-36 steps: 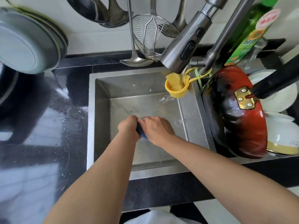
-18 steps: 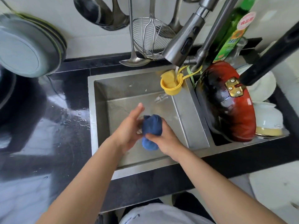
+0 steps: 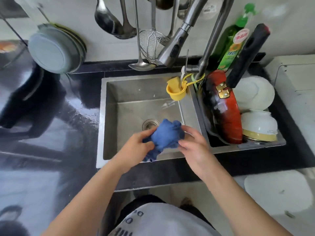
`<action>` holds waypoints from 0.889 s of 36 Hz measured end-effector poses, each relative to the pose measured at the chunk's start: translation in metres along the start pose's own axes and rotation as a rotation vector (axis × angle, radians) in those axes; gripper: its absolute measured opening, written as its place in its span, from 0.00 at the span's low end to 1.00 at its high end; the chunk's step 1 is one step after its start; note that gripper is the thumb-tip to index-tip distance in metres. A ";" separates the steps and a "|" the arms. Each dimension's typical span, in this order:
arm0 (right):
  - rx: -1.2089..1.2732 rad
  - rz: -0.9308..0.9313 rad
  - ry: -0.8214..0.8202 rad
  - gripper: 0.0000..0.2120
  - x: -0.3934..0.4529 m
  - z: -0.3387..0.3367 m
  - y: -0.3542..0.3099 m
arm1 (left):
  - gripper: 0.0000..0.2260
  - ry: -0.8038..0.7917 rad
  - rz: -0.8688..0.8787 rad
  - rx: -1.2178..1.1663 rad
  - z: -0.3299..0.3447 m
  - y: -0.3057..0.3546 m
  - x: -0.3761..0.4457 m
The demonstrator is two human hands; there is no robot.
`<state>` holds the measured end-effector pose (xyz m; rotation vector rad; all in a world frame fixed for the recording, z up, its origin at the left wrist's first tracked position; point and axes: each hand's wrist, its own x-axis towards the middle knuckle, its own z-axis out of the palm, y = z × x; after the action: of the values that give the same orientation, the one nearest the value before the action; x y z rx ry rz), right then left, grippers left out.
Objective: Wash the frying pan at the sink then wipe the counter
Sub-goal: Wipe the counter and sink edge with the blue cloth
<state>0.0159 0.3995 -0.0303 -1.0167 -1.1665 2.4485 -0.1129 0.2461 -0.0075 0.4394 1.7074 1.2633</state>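
Observation:
Both hands hold a bunched blue cloth (image 3: 166,134) over the front of the steel sink (image 3: 126,101). My left hand (image 3: 136,144) grips its lower left part, and my right hand (image 3: 192,142) holds its right side with curled fingers. The red frying pan (image 3: 226,114) stands on edge in the right basin, its black handle (image 3: 247,55) pointing up and back. The black counter (image 3: 51,126) to the left of the sink looks wet and glossy.
The faucet (image 3: 177,43) hangs over the sink's back right corner, with a yellow cup holder (image 3: 176,92) below it. White bowls and a plate (image 3: 255,116) sit behind the pan. A green detergent bottle (image 3: 230,48), hanging utensils (image 3: 150,41) and leaning grey plates (image 3: 54,50) line the wall.
The hands have risen out of the basin and the cloth has loosened from a tight wad into a larger bunch. The view has pulled back and tilted down.

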 end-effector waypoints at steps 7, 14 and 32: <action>-0.753 -0.426 0.302 0.12 -0.037 -0.079 -0.036 | 0.18 0.427 0.017 0.650 0.013 -0.029 -0.043; -1.790 -0.319 0.359 0.28 -0.056 -0.156 0.024 | 0.27 0.197 0.166 1.319 0.167 -0.132 -0.028; -2.057 -0.596 -0.596 0.39 -0.020 -0.038 0.125 | 0.26 0.138 0.054 1.440 -0.030 -0.196 -0.098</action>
<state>0.0651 0.3305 -0.1319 0.1432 -3.3823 0.3245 -0.0435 0.0787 -0.1336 1.2087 2.5084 -0.1407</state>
